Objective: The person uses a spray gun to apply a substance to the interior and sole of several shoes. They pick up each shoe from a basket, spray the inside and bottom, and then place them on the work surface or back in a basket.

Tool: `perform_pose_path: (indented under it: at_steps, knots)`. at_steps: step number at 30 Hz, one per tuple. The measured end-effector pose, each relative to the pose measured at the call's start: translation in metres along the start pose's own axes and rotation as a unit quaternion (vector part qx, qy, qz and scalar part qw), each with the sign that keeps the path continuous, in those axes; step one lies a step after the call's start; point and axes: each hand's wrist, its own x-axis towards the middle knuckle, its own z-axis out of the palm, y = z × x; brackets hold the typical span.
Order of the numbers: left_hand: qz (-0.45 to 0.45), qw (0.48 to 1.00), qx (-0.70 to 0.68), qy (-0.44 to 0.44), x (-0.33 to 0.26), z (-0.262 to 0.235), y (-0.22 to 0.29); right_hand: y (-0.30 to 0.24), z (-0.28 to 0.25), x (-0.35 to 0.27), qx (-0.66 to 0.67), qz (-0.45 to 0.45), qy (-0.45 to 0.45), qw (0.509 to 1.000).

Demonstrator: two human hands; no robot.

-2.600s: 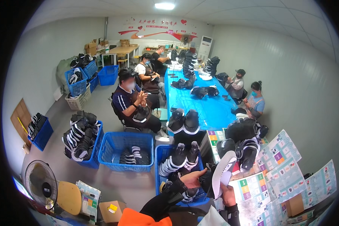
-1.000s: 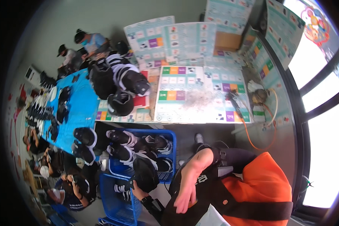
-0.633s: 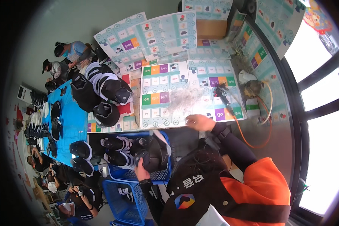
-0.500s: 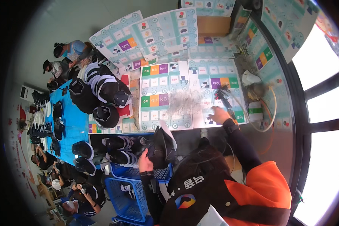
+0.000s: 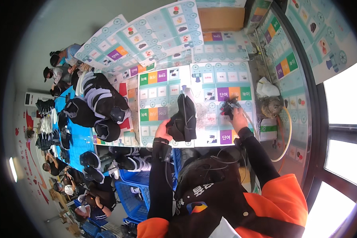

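My left hand (image 5: 163, 131) is closed on a black cap (image 5: 184, 123) with a pale edge, held over the near part of the table. The cap stands tilted up, its crown toward me. My right hand (image 5: 238, 120) grips a black hand-held air or spray gun (image 5: 230, 106), its nozzle end directed toward the cap's side of the table; which kind of gun it is cannot be told. A pale hose (image 5: 285, 147) curves at the right. Between the two hands, dark dusty marks (image 5: 202, 113) spread over the printed sheets (image 5: 158, 93) covering the table.
Several stacked black caps (image 5: 103, 99) with pale brims stand at the left, beside a blue-covered table (image 5: 73, 148). Blue plastic baskets (image 5: 131, 197) sit below the table edge. Printed boards (image 5: 146, 33) lean at the back. A window (image 5: 347, 107) is at the right; other people sit far left.
The cap in my left hand has risen from beside the basket to over the table. My right hand has taken hold of the gun and moved it slightly.
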Motion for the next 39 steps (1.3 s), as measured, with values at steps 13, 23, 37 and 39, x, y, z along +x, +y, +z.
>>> perform_pose_path:
  at_steps: [13, 23, 37, 39]
  knots:
    - [0.043, 0.961, 0.221, 0.160, 0.130, -0.066, 0.088, -0.089, -0.086, -0.002, 0.346, 0.054, -0.097, 0.932]
    - [0.162, 0.549, 0.799, 0.184, 0.163, -0.048, 0.074, -0.140, -0.059, 0.025, 0.246, -0.053, -0.121, 0.960]
    - [0.190, 0.623, 0.721, 0.238, 0.166, -0.062, 0.063, -0.154, -0.063, 0.028, 0.222, -0.044, -0.050, 0.973]
    - [0.222, 0.596, 0.745, 0.202, 0.152, -0.054, 0.065, -0.149, -0.058, 0.028, 0.223, -0.102, -0.076, 0.967]
